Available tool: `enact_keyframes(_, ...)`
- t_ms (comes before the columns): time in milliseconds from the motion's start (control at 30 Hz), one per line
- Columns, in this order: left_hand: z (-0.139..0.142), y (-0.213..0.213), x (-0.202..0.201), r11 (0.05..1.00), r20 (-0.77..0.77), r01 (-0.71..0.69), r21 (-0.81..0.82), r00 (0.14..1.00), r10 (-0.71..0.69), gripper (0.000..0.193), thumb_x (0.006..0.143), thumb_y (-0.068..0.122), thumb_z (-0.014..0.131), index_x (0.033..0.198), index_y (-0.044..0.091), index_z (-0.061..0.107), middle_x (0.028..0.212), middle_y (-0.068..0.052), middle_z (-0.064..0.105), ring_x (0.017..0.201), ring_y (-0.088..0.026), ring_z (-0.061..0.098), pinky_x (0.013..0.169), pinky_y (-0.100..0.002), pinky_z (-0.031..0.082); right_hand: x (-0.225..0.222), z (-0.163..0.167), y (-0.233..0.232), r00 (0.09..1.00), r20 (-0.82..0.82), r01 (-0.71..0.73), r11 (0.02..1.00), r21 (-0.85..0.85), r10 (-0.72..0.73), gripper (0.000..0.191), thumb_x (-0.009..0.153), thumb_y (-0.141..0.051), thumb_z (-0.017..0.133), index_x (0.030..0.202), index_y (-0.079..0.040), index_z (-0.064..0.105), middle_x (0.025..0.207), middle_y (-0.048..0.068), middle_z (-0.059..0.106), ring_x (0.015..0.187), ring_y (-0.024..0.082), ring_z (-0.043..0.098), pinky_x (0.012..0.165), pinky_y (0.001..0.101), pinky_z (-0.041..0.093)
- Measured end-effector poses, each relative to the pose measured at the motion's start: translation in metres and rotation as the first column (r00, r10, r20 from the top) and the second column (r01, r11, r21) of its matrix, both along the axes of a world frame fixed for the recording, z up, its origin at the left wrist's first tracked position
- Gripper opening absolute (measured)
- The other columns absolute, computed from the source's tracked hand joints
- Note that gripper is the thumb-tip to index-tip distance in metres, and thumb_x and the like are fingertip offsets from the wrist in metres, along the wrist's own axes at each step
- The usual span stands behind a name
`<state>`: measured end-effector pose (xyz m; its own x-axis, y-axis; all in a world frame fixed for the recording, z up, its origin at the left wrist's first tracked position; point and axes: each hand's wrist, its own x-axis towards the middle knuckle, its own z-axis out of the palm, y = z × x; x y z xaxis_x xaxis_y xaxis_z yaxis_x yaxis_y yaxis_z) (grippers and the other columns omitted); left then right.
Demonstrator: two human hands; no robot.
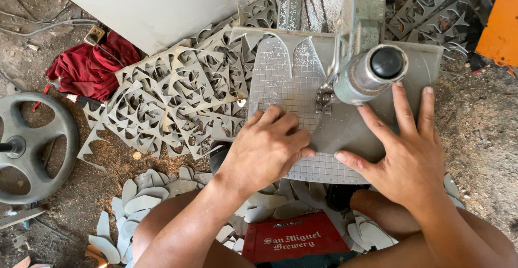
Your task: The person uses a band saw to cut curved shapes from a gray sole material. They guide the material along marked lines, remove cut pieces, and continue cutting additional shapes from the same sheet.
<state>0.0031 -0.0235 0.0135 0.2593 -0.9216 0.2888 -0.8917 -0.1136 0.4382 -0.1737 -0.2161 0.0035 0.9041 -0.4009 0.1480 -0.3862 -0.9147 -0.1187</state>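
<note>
a: what sits nearest the viewer?

b: a red crate (294,241) between the knees, with pale grey leaf-shaped cut pieces (137,200) heaped on the dusty floor around it.

a: and the hands?

b: both rest on a thin grey gridded sheet (291,87). the left hand (267,146) lies with fingers curled, knuckles up, pressing its near left part. the right hand (407,152) is spread wide and flat on the near right part. neither grasps anything.

a: how does the sheet look?

b: flat, grey, ruled in fine squares, dusted with white chips. pointed arch shapes are already cut out of its far edge. it lies on the saw table under the cutting head (369,73), whose blade meets it just beyond the hands.

a: farther off?

b: a stack of cut-out sheet scraps (178,100) to the left, then a red cloth (89,68) and a grey wheel (32,146).
</note>
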Motion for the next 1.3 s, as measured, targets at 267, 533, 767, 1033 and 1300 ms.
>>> enact_keyframes(267,0.004,-0.003,0.007,0.998,-0.004,0.051,0.035,0.999,-0.051,0.026,0.082,0.035,0.081,0.092,0.012,0.074,0.093,-0.003,0.064,0.099,-0.026,0.06,0.088,-0.045,0.051,0.002,-0.001,-0.007,0.998,0.049,-0.037,0.999,0.005,0.036,0.083,0.065,-0.075,0.075,0.127,-0.019,0.073,0.163,0.019,0.041,0.151,0.06,0.03,0.1,0.0697,0.05)
enact_keyframes(533,0.006,0.001,0.002,0.996,-0.028,0.072,0.058,0.997,-0.071,0.025,0.081,0.032,0.081,0.092,0.011,0.074,0.094,-0.004,0.065,0.099,-0.025,0.061,0.088,-0.044,0.05,-0.003,0.0,0.001,1.0,-0.016,-0.023,1.0,-0.016,0.023,0.091,0.059,-0.077,0.075,0.133,-0.023,0.071,0.164,0.02,0.038,0.148,0.061,0.027,0.093,0.0701,0.051)
enact_keyframes(767,0.005,0.0,0.004,0.998,-0.04,0.034,0.054,0.999,-0.032,0.023,0.084,0.033,0.079,0.091,0.012,0.073,0.093,-0.003,0.065,0.099,-0.025,0.062,0.085,-0.044,0.051,0.003,0.001,-0.001,1.0,-0.004,0.001,1.0,0.005,-0.001,0.087,0.06,-0.076,0.076,0.125,-0.018,0.075,0.164,0.017,0.04,0.15,0.059,0.029,0.086,0.0675,0.055)
enact_keyframes(1033,0.006,-0.004,0.01,0.999,-0.053,0.029,0.036,0.998,-0.027,0.021,0.083,0.031,0.079,0.092,0.012,0.074,0.094,-0.003,0.065,0.1,-0.026,0.062,0.086,-0.046,0.051,0.005,0.002,0.0,1.0,0.014,0.006,1.0,-0.012,-0.006,0.087,0.061,-0.076,0.077,0.12,-0.012,0.078,0.157,0.022,0.046,0.148,0.06,0.031,0.088,0.0668,0.055)
enact_keyframes(1300,0.005,-0.007,0.009,1.0,-0.044,-0.012,0.027,0.999,0.014,0.021,0.083,0.032,0.079,0.091,0.013,0.075,0.093,-0.002,0.065,0.098,-0.026,0.06,0.084,-0.045,0.05,0.008,0.002,-0.005,1.0,0.008,0.002,1.0,-0.027,-0.002,0.089,0.06,-0.077,0.077,0.12,-0.011,0.078,0.154,0.022,0.049,0.148,0.059,0.033,0.081,0.0664,0.057)
